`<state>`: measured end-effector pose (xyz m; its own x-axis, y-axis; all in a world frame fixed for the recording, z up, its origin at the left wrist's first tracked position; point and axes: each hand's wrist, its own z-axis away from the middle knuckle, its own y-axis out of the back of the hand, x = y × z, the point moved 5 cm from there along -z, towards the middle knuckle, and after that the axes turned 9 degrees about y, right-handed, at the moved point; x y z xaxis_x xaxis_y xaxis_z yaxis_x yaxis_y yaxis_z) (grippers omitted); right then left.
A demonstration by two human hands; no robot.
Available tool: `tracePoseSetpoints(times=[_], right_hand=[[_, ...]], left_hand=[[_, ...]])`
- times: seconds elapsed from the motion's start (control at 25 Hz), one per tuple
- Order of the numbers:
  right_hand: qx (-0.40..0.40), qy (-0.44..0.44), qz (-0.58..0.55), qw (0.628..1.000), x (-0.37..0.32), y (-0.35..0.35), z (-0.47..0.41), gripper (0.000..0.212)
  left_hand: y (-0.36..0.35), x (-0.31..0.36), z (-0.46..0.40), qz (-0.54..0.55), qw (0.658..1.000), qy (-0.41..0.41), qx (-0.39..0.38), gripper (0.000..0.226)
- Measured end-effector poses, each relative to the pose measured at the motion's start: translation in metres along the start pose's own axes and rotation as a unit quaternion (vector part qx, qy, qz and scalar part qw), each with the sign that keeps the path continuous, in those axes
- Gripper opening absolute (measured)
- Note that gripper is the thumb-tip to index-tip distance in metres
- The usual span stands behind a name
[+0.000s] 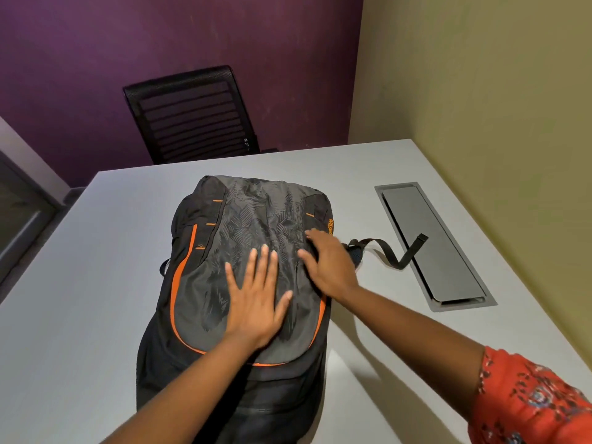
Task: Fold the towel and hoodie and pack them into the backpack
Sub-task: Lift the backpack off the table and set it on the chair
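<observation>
Far left: edge of a dark glass panel (19, 213) in a grey frame. Pale grey worktop (80, 315) carries everything. Black mesh-backed office chair (192, 116) stands beyond the far edge, against the purple wall (160, 33).

Centre: bulging grey-and-black fabric backpack with orange piping (224, 251) lies flat, front panel up, closed as far as can be seen. Towel and hoodie not visible.

Left hand (256, 302) flat on the front panel, fingers (264, 261) spread wide, gripping nothing. Right hand (330, 264) palm-down on the pack's right edge, fingers slightly curled, nothing held.

Right: black webbing strap (397, 254) trails from the pack across the worktop onto a grey metal cable-hatch lid (432, 245) set into the surface. Orange floral sleeve (528, 398) at lower right.
</observation>
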<state>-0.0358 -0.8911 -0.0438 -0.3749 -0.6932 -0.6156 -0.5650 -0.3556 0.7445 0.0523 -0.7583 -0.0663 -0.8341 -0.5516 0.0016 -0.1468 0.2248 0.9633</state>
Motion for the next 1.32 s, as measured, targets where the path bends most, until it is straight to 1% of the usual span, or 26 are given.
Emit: tracePoseSetpoints(times=[0.08, 0.12, 0.24, 0.36, 0.44, 0.52, 0.56, 0.6, 0.68, 0.76, 0.88, 0.92, 0.96, 1.0, 1.08, 1.12, 1.16, 1.24, 1.28, 1.32], right_hand=[[-0.097, 0.042, 0.029, 0.994, -0.018, -0.024, 0.012, 0.095], [-0.130, 0.046, 0.046, 0.989, -0.022, -0.033, 0.018, 0.104], [-0.154, 0.048, 0.070, 0.984, -0.026, -0.045, 0.032, 0.112], [-0.171, 0.049, 0.082, 0.981, -0.024, -0.050, 0.044, 0.115], [-0.160, 0.033, 0.057, 0.985, -0.024, -0.049, 0.050, 0.110], [-0.125, -0.010, 0.010, 0.992, -0.025, -0.046, 0.055, 0.096], [-0.091, -0.037, -0.019, 0.995, -0.024, -0.044, 0.058, 0.090], [-0.046, -0.063, -0.044, 0.996, -0.023, -0.042, 0.062, 0.089], [0.021, -0.134, -0.081, 0.987, -0.020, -0.038, 0.074, 0.094], [0.026, -0.214, -0.137, 0.967, -0.014, -0.042, 0.089, 0.106], [0.022, -0.306, -0.211, 0.928, -0.003, -0.055, 0.112, 0.150], [0.013, -0.330, -0.226, 0.916, -0.001, -0.060, 0.120, 0.157], [-0.003, -0.346, -0.240, 0.907, 0.000, -0.065, 0.127, 0.156], [-0.021, -0.356, -0.254, 0.899, -0.004, -0.067, 0.134, 0.147], [-0.046, -0.387, -0.273, 0.879, -0.008, -0.074, 0.148, 0.115], [-0.051, -0.400, -0.278, 0.872, -0.010, -0.077, 0.154, 0.106], [-0.054, -0.413, -0.287, 0.863, -0.013, -0.080, 0.159, 0.111], [-0.046, -0.418, -0.297, 0.857, -0.011, -0.086, 0.165, 0.136], [-0.050, -0.414, -0.294, 0.860, -0.009, -0.089, 0.166, 0.141], [-0.062, -0.407, -0.289, 0.864, -0.009, -0.088, 0.165, 0.138]], left_hand=[[-0.003, -0.024, -0.016, 0.002, 0.999, 0.017, -0.030, 0.073], [-0.006, -0.030, -0.016, 0.004, 0.999, 0.012, -0.039, 0.074], [-0.013, -0.035, -0.005, 0.021, 0.999, -0.002, -0.036, 0.071], [-0.011, -0.038, 0.001, 0.033, 0.999, -0.004, -0.036, 0.067], [-0.009, -0.045, 0.002, 0.034, 0.999, -0.019, -0.036, 0.066], [-0.007, -0.056, 0.000, 0.027, 0.999, -0.031, -0.032, 0.065], [-0.006, -0.064, -0.001, 0.019, 0.999, -0.029, -0.031, 0.064], [-0.006, -0.072, -0.003, 0.009, 0.999, -0.026, -0.032, 0.064], [-0.003, -0.087, -0.006, -0.012, 0.998, -0.031, -0.044, 0.063], [-0.002, -0.097, -0.007, -0.027, 0.996, -0.065, -0.063, 0.062], [-0.001, -0.103, -0.007, -0.030, 0.990, -0.116, -0.077, 0.059], [-0.002, -0.103, -0.006, -0.030, 0.989, -0.119, -0.081, 0.059], [-0.003, -0.102, -0.006, -0.030, 0.989, -0.117, -0.086, 0.059], [-0.006, -0.103, -0.005, -0.028, 0.989, -0.112, -0.094, 0.060], [-0.009, -0.103, -0.004, -0.026, 0.988, -0.109, -0.108, 0.061], [-0.010, -0.104, -0.004, -0.026, 0.987, -0.109, -0.113, 0.061], [-0.011, -0.104, -0.004, -0.025, 0.987, -0.109, -0.117, 0.061], [-0.012, -0.104, -0.003, -0.021, 0.986, -0.109, -0.122, 0.062], [-0.012, -0.103, -0.002, -0.017, 0.986, -0.108, -0.124, 0.062], [-0.012, -0.103, -0.002, -0.013, 0.986, -0.106, -0.124, 0.061]])
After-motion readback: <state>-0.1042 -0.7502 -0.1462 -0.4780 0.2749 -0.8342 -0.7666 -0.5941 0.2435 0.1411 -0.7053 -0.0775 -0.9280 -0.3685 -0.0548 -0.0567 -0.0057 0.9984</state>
